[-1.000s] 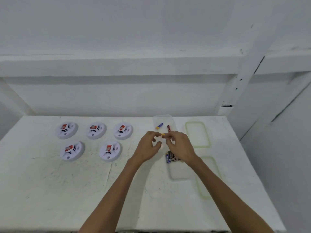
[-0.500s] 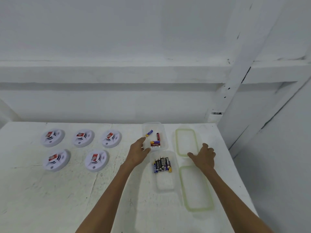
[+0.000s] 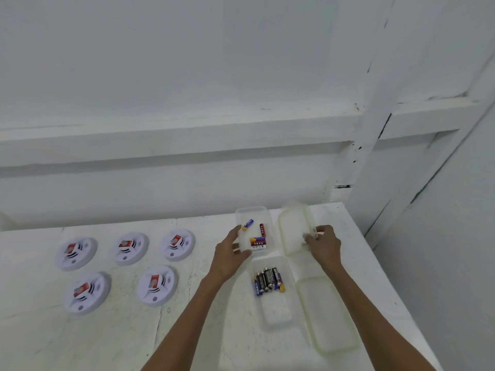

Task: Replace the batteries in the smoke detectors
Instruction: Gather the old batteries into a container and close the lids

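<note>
Several white round smoke detectors [image 3: 156,285] lie in two rows on the left of the white table [image 3: 107,338]. A clear far container [image 3: 263,210] holds a few loose batteries [image 3: 257,241]. My left hand [image 3: 230,251] grips its left wall. My right hand [image 3: 322,243] pinches the right edge of a clear lid [image 3: 294,231], which is tilted up off the table beside that container. A nearer clear container [image 3: 276,311] holds several dark batteries [image 3: 267,281].
A second clear lid [image 3: 326,317] with a greenish rim lies flat at the right, near the table's right edge. A white wall and ledge run behind the table, and a white post [image 3: 375,156] stands at the back right.
My hands parted from the middle. The left hand went to the far container and took hold of it; the right hand reached the far lid, gripped its edge and tilted it up.
</note>
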{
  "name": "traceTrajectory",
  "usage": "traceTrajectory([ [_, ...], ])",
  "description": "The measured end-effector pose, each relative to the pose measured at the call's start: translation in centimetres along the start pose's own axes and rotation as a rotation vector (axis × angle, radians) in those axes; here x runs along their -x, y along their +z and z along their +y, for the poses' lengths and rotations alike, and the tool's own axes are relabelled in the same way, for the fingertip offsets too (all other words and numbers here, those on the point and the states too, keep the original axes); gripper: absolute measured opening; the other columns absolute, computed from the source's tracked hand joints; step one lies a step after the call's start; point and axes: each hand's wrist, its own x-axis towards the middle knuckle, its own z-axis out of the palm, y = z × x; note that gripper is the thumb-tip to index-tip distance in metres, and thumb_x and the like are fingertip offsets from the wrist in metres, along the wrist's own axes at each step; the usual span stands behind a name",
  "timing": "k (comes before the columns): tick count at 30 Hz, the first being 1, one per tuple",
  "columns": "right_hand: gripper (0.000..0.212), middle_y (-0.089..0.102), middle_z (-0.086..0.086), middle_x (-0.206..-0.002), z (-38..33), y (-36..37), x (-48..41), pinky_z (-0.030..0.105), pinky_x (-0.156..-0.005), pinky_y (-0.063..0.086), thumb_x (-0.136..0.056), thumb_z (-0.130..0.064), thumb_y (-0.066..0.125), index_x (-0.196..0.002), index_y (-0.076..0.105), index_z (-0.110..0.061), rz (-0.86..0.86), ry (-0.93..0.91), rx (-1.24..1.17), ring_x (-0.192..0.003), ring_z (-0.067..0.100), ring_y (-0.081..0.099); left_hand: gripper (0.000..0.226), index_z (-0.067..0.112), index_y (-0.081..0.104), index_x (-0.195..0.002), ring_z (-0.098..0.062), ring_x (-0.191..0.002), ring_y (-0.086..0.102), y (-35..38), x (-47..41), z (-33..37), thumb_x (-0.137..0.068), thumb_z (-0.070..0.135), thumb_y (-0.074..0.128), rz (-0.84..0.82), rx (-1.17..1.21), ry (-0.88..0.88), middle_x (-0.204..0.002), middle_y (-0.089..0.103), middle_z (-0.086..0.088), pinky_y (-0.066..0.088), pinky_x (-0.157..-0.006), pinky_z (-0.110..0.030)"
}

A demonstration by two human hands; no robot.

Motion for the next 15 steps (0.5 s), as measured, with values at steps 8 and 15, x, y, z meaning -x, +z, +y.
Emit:
traceTrajectory([
  [8, 0.021, 0.068, 0.001, -0.080, -5.6, 5.8, 4.8, 0.032, -0.061, 0.050, -0.094, -0.025, 0.061, -0.113, 0.050, -0.024, -0.016, -0.523, 0.356, -0.067, 0.019, 0.062, 0.043, 0.015, 0.055, -0.142, -0.012, -0.105, 0.066, -0.3, -1.1, 1.1, -0.103, 0.031, 0.057, 0.053, 0.121, -0.090, -0.139, 0.060, 0.002, 0.055, -0.089, -0.028],
  [15, 0.025, 0.072, 0.002, -0.083, -4.4, 9.6, 6.0, 0.033, -0.071, 0.057, -0.084, -0.020, 0.074, -0.108, 0.066, -0.018, -0.001, -0.789, 0.614, -0.073, 0.020, 0.068, 0.041, 0.016, 0.067, -0.118, -0.020, -0.095, 0.074, -0.9, -2.5, 1.7, -0.106, 0.047, 0.044, 0.032, 0.389, -0.250, -0.111, 0.074, -0.003, 0.061, -0.076, -0.029],
])
